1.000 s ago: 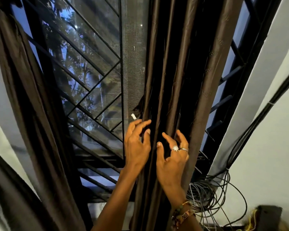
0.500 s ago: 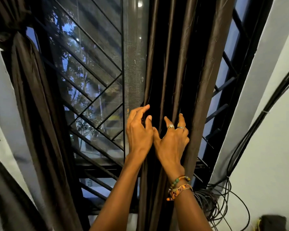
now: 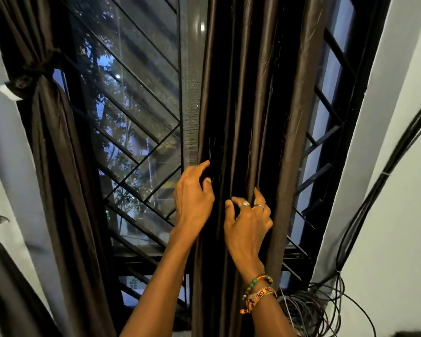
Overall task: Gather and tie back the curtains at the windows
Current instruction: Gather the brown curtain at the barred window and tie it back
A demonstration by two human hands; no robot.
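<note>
Dusk is showing through a barred window [image 3: 131,122] as a person is gathering the dark brown curtain [image 3: 250,98] hanging at its centre; the left hand [image 3: 192,198] is curling its fingers into the folds at the curtain's left edge, while the ringed right hand [image 3: 247,224], just beside it, is pinching a pleat; far left of both hands, another curtain [image 3: 56,147] is hanging already tied back

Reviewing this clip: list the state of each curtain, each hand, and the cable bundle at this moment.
left curtain: gathered, tied back with a band
middle curtain: hanging in folds, not yet tied
left hand: fingers curled on the middle curtain's left folds
right hand: fingers hooked into its folds
cable bundle: coiled, hanging by the wall
</note>
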